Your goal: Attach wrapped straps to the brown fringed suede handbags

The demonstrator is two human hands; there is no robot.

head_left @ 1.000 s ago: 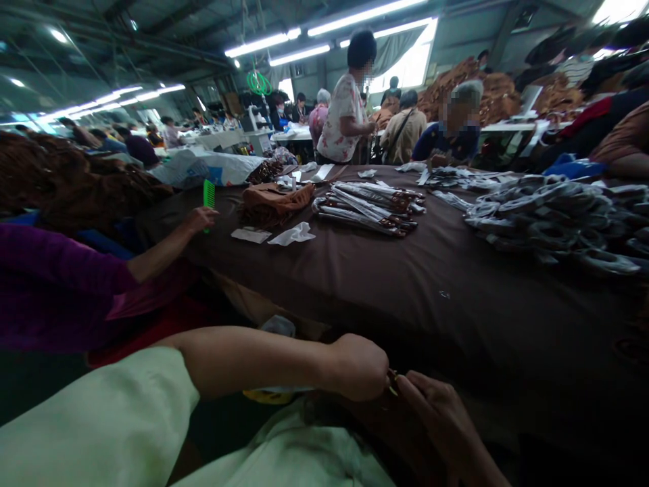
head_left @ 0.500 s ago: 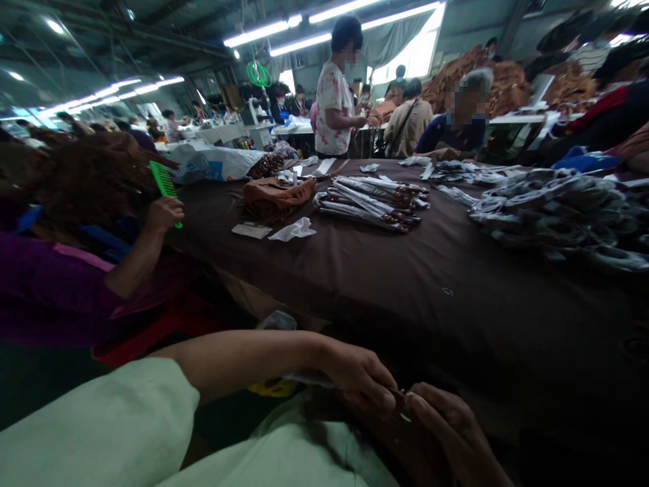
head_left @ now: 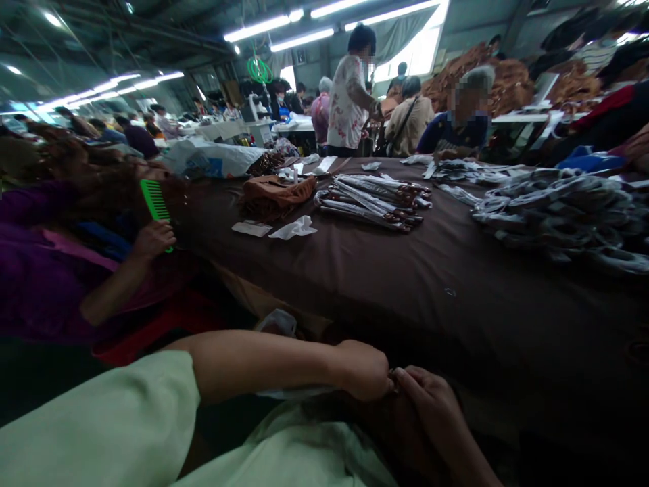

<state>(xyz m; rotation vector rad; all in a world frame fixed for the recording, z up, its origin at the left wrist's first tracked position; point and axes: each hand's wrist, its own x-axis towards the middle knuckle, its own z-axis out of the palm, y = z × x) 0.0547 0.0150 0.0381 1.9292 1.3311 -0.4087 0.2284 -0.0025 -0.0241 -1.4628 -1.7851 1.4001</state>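
Low in front of me, my left hand (head_left: 361,370) is closed, its back turned up and most of its fingers hidden. It meets my right hand (head_left: 426,393), whose thumb and fingers pinch the edge of a piece of brown material (head_left: 400,419). The material hangs over my lap between the hands, too dark for its exact kind to show. A small bit lies at the fingertips, too small to name. Beyond my hands is the table with a dark brown cover (head_left: 370,277).
On the table lie a folded brown fringed item (head_left: 276,196), a bundle of wrapped straps (head_left: 372,201), and a heap of grey-wrapped straps (head_left: 562,210). White scraps (head_left: 294,228) lie nearer. At left a co-worker's hand (head_left: 153,238) holds a green comb (head_left: 156,200). Other people work behind.
My left hand has rolled over, hiding its fingers, and both hands have risen slightly while staying together. The co-worker's comb has moved down and left. A standing person has turned away.
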